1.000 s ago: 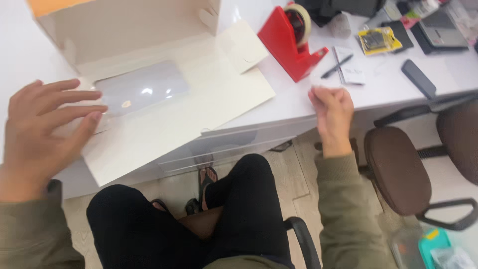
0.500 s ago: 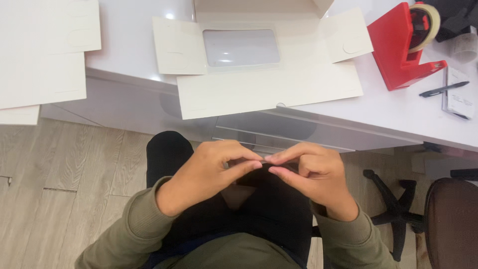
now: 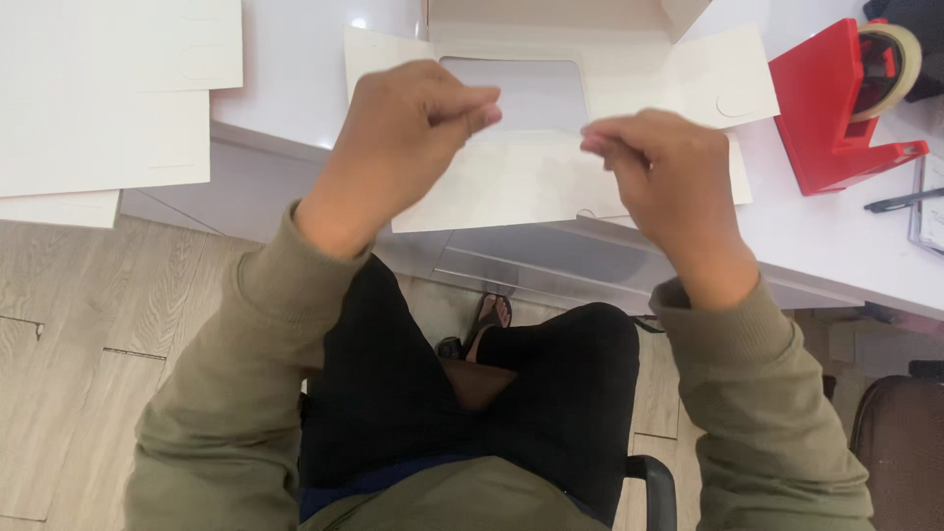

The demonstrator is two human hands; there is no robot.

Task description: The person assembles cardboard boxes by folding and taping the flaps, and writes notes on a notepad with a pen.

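Note:
My left hand (image 3: 408, 128) and my right hand (image 3: 664, 182) are raised above the desk edge, a hand's width apart. Each has its fingertips pinched together. I cannot make out anything held between them. Behind them on the white desk (image 3: 846, 246) lies an open cream cardboard box (image 3: 511, 187) with its flaps spread flat. A pale grey flat pad (image 3: 536, 84) lies inside it. A red tape dispenser (image 3: 836, 108) with a roll of tape stands to the right of the box.
Cream card sheets (image 3: 108, 98) lie stacked on the desk at the left. A black pen (image 3: 903, 200) lies at the right edge. A brown chair seat (image 3: 900, 442) stands at the lower right. My legs and a wood-pattern floor are below.
The hands, pinched together low over my lap half a second ago, have risen over the desk edge and drawn apart. One second ago they rested flat and fisted on the desk.

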